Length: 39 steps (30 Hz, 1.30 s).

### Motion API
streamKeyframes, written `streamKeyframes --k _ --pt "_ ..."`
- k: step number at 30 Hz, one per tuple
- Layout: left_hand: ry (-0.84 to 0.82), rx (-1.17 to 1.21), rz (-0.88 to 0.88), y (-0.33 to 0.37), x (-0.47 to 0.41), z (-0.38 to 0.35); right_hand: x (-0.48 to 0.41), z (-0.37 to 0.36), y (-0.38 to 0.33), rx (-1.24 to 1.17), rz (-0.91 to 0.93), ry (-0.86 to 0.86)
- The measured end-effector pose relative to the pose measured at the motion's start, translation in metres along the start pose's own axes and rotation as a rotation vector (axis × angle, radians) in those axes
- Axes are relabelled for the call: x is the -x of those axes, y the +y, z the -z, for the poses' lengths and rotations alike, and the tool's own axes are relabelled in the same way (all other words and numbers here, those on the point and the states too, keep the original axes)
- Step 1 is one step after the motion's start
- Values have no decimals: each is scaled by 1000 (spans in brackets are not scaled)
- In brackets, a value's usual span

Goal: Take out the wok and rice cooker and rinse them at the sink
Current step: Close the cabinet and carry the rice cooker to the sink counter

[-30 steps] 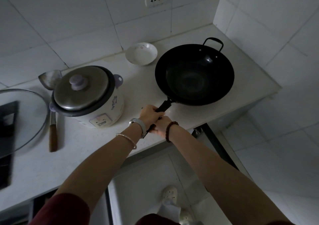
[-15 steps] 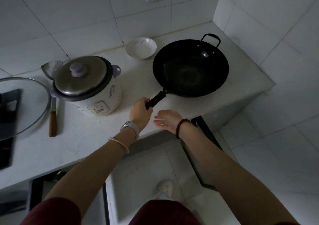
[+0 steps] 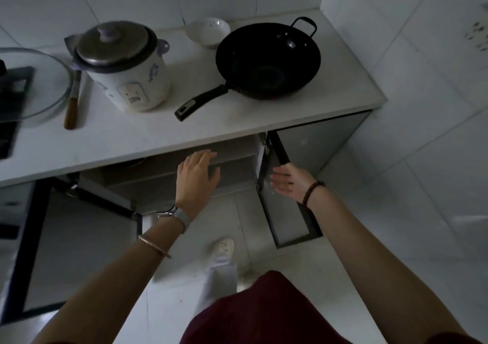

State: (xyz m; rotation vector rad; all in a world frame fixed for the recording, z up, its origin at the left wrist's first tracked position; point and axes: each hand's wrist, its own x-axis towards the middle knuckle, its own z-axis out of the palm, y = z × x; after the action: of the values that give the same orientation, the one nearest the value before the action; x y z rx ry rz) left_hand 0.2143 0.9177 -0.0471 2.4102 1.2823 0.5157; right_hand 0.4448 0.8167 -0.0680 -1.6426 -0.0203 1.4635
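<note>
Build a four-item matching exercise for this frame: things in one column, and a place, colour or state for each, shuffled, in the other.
Things
1. wok
2. rice cooker
3. bowl
4. left hand

Descriptions
A. metal lid on
B. fingers straight, in front of the open cabinet
C. black, with a long handle
D. small, white, no lid

Pairs: 1-C, 2-A, 3-D, 4-B

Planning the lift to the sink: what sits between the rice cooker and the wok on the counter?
Head view: only bare countertop between rice cooker and wok. A white bowl sits behind the gap; the wok's handle angles out in front.
</note>
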Motion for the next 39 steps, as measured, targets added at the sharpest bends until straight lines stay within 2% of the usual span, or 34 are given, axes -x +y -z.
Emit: streamKeyframes --k 7,15,23,29,39 --pt "-79 -39 -36 21 71 -31 15 63 34 142 -12 145" --pt "-152 -73 -91 33 82 -58 6 102 61 345 -101 237" --pt "-185 -66 -110 39 86 -70 0 110 69 283 -138 190" --pt "-184 -89 -93 36 89 -70 -2 105 63 326 -193 159" --pt "-101 -97 3 11 94 -54 -13 65 65 389 -264 119"
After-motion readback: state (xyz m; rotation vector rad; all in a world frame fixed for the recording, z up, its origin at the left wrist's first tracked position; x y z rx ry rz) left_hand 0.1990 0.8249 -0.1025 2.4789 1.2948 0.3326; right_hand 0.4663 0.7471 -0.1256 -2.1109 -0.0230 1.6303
